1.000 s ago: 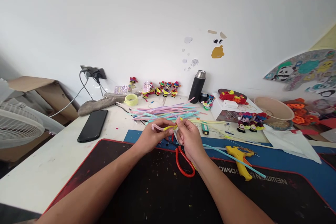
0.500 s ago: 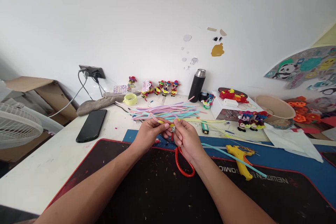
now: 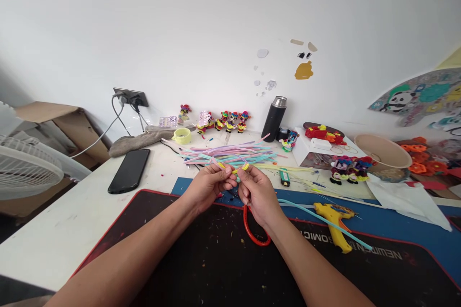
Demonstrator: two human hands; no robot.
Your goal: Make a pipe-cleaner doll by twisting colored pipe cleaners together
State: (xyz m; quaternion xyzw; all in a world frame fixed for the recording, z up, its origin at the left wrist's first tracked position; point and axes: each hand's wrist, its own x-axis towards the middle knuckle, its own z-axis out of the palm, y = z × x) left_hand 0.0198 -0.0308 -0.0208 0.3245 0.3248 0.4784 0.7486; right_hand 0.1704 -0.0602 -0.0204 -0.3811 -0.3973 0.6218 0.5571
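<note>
My left hand (image 3: 212, 183) and my right hand (image 3: 257, 194) meet above the back part of the black mat. Both pinch a short, bent yellow pipe cleaner (image 3: 235, 171), whose ends stick up past the fingertips. A small pale green bit (image 3: 238, 179) shows between the hands; its kind is unclear. Beneath my right hand lies a red loop-shaped handle (image 3: 257, 242), the rest of that tool being mostly covered. Just behind the fingers spreads a pile of pastel pipe cleaners (image 3: 234, 151) in pink, purple and blue.
Right of my hands lie a yellow glue gun (image 3: 336, 228) and a light blue pipe cleaner (image 3: 345, 232). A black flask (image 3: 274, 120) and several small figures (image 3: 232, 122) stand along the wall. On the left are a phone (image 3: 128, 171) and a fan (image 3: 25, 163).
The whole view has shifted slightly, with things now farther right. Both hands still hold the yellow pipe cleaner, and more of its right end shows above my right fingertips.
</note>
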